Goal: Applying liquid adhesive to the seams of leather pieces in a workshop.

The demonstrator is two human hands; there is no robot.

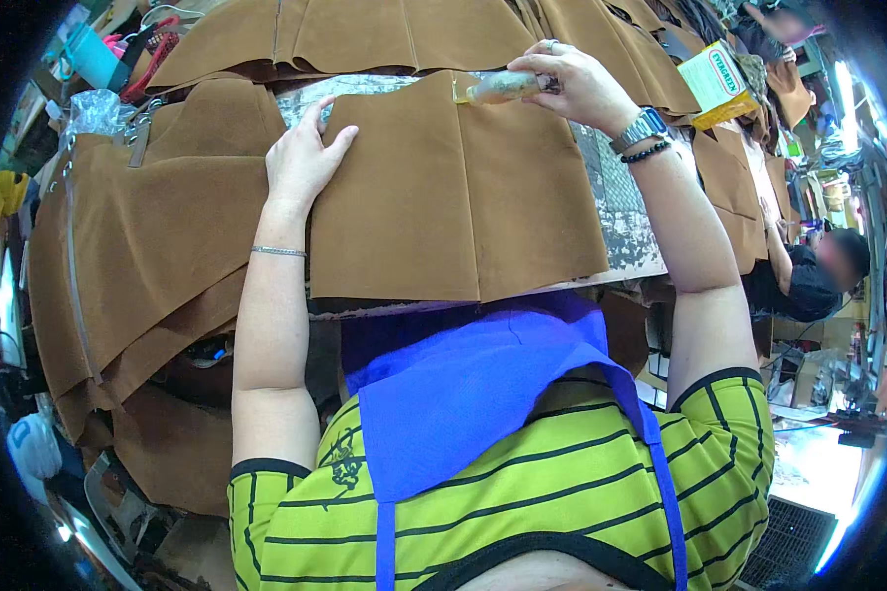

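Observation:
A brown suede-like panel (399,199) lies flat before me, with a seam running down its middle. My left hand (307,151) rests at the panel's upper left edge, fingers spread, holding nothing. In my right hand (573,81) is a small translucent bottle (506,87), tilted nearly flat. Its narrow tip meets the panel at the top of the seam. The bottle's contents look cloudy and yellowish. Parts of its rear end are hidden by my fingers.
Large brown panels with zips and buckles (170,185) drape at the left. More brown pieces (355,33) lie along the back. A yellow and white box (718,81) stands at the back right. Worn tabletop (621,192) shows beside the panel. A co-worker (813,266) sits at the right.

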